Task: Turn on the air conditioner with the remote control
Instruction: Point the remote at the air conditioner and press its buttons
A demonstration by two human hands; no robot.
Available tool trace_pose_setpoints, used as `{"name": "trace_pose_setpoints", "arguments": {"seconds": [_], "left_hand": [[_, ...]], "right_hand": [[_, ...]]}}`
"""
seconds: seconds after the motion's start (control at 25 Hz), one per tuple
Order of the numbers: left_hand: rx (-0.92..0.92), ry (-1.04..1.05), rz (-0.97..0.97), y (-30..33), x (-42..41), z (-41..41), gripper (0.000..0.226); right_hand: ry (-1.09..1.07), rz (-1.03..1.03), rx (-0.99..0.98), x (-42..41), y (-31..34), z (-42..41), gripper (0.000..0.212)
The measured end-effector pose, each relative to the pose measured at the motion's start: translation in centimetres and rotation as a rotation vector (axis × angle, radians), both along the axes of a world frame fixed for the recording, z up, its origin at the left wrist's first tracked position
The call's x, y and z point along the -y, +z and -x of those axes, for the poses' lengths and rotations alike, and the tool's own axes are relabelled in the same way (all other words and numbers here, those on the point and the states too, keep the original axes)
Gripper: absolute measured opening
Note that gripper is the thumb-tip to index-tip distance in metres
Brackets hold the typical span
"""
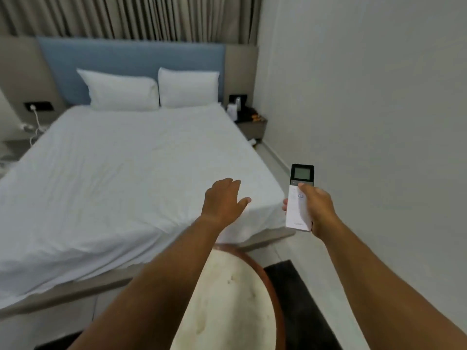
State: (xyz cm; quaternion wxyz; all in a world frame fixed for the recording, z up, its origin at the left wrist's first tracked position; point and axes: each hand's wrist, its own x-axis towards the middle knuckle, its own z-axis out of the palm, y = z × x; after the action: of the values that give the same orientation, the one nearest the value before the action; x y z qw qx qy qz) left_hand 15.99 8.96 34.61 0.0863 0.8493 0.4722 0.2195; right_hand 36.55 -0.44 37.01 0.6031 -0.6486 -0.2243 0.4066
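Note:
My right hand grips a white remote control with a dark top and a grey screen, held upright over the gap between the bed and the right wall. The thumb rests on the buttons just below the screen. My left hand hovers palm down above the bed's near right corner, fingers apart and empty. No air conditioner is in view.
A white-sheeted bed with two pillows and a blue headboard fills the left. A round marble-topped table stands just below my arms. A nightstand with small items sits by the plain right wall. Curtains hang behind.

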Motion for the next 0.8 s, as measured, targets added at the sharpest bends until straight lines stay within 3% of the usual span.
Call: {"name": "trace_pose_setpoints", "arguments": {"seconds": [0.32, 0.6, 0.8], "left_hand": [[0.027, -0.165, -0.619, 19.5, 0.7, -9.2, 0.093], [0.182, -0.151, -0.906, 33.8, 3.1, -13.6, 0.1], [0.322, -0.178, -1.009, 41.2, 6.5, -15.9, 0.101]], "right_hand": [[-0.177, -0.343, 0.219, 6.1, 19.8, -7.6, 0.021], [-0.297, -0.521, 0.457, 12.3, 33.2, -10.3, 0.023], [-0.376, -0.634, 0.549, 16.3, 39.8, -10.9, 0.025]]}}
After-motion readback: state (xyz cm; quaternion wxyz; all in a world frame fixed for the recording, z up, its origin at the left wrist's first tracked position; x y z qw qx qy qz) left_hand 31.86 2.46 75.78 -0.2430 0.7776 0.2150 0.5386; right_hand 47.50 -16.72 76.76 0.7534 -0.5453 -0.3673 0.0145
